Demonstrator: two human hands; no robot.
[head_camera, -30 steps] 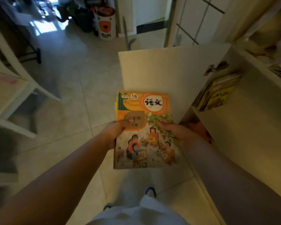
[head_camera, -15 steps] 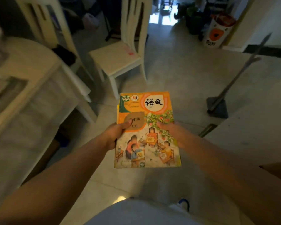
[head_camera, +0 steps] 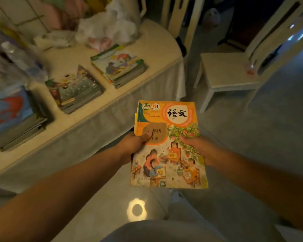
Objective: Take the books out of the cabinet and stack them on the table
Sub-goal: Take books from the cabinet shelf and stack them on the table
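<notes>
Books (head_camera: 168, 144): thin soft-cover bundle, I judge light, floppy and prone to sliding apart, carried above the floor with the table (head_camera: 112, 95) at ten o'clock, my left hand (head_camera: 135, 145) and right hand (head_camera: 198, 149) clamped on opposite long edges, best supported underneath.

Orange books (head_camera: 168, 145) in both hands' grip, beside the table (head_camera: 122, 95).

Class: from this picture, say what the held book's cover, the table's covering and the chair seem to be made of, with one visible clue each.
Held book: paper or thin card, fairly matt; printed picture, worn corners.
Table covering: probably pale cloth; it hangs over the edge in soft folds.
Chair: likely cream-painted wood, smooth; hard flat seat, straight legs. Plastic cannot be ruled out.
</notes>
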